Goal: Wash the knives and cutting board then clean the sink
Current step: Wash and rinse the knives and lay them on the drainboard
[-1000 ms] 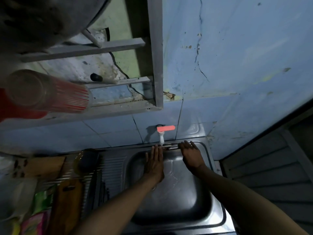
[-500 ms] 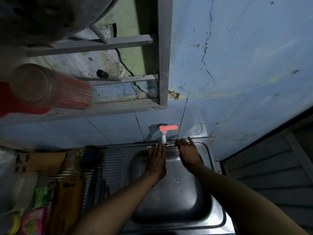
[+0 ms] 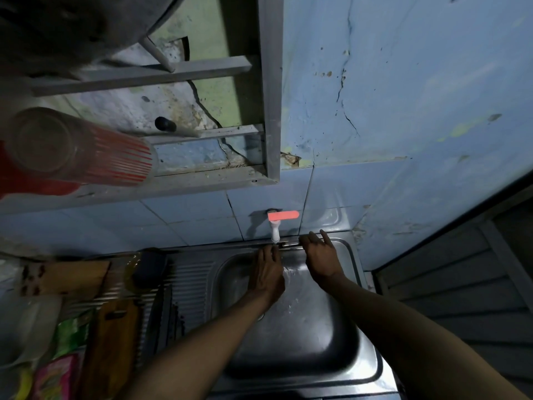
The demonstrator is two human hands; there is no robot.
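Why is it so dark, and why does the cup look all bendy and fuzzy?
Head view: the kitchen is dimly lit, so the sink and both arms look murky; only the orange tap handle glows bright. The striped glass sits near the wide-angle edge, so it looks stretched and blurred. The left hand and right hand are sharper.

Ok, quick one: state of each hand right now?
Left hand: open, fingers flat, under the tap, holding nothing.
Right hand: open, fingers spread at the back rim of the sink, holding nothing.
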